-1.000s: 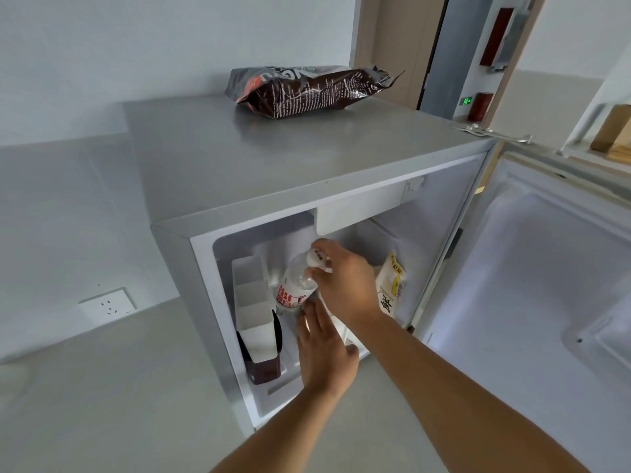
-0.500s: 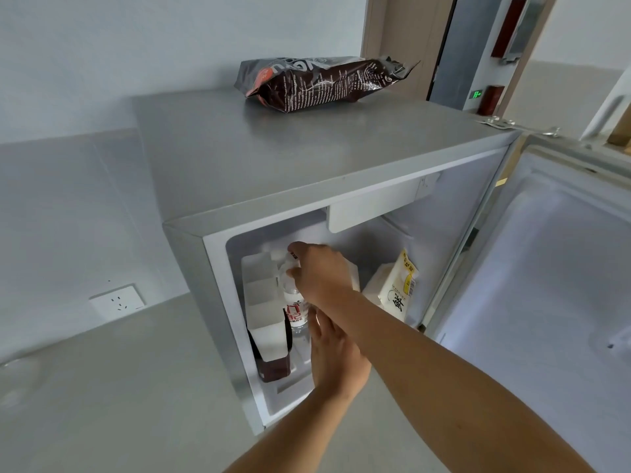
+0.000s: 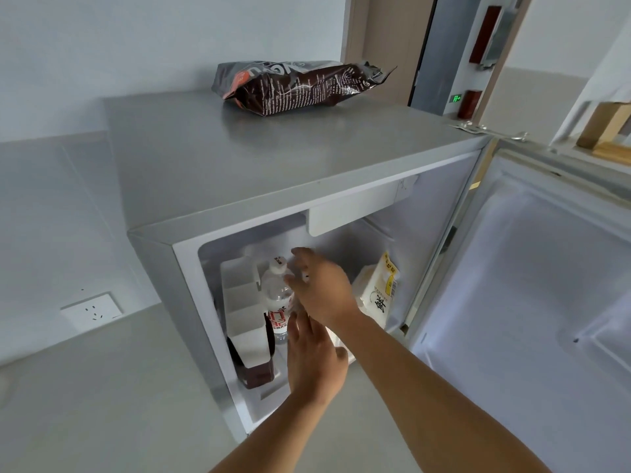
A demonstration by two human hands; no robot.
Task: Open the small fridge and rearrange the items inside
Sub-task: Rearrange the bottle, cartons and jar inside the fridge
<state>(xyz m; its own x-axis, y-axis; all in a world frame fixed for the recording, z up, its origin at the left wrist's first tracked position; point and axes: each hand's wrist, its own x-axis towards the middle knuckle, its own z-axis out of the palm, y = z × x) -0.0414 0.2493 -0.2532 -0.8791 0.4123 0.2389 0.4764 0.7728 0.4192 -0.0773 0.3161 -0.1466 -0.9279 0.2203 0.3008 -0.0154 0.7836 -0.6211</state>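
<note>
The small grey fridge [image 3: 218,172] stands with its door [image 3: 532,302] swung wide to the right. Inside on the left, a clear water bottle [image 3: 278,295] with a red label stands upright beside a white carton [image 3: 244,312] and a dark brown container [image 3: 256,372]. A white and yellow pouch [image 3: 380,291] leans at the right. My right hand [image 3: 322,288] hovers just right of the bottle's neck, fingers spread, holding nothing. My left hand [image 3: 314,356] is flat and open below it, near the bottle's base.
A dark snack bag [image 3: 297,87] lies on the fridge top. A wall socket [image 3: 92,310] sits low on the left wall. A wooden object [image 3: 607,131] shows at the far right edge, beyond the open door.
My right hand stood the bottle upright next to the white carton, then let go and drew back slightly. The left hand stayed under it, fingers loosened.
</note>
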